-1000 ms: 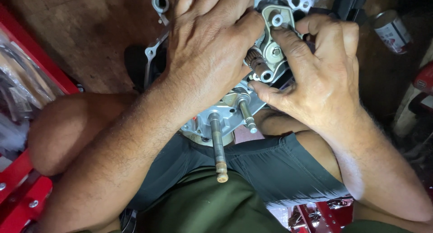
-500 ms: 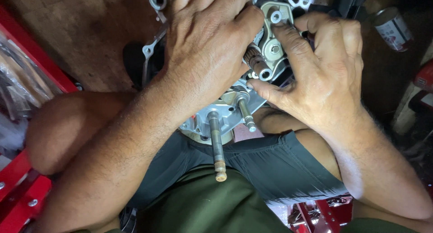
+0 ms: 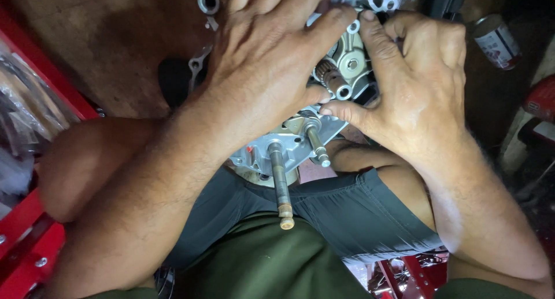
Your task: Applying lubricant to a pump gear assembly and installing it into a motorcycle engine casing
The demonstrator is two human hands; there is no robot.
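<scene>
Grey cast-metal engine casing [image 3: 289, 140] with two steel shafts rests on the person's lap, left hand [image 3: 263, 62] and right hand [image 3: 416, 79] both pressing spread fingers on it, so it may slip if pressure becomes uneven.

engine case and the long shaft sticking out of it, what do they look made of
Engine case: likely cast aluminium, with a matte pale-grey, slightly grainy surface. Long shaft: probably steel, darker grey with a dull sheen; its splined tip looks yellowish, perhaps plated or greasy. Both hands press on the case.
</scene>
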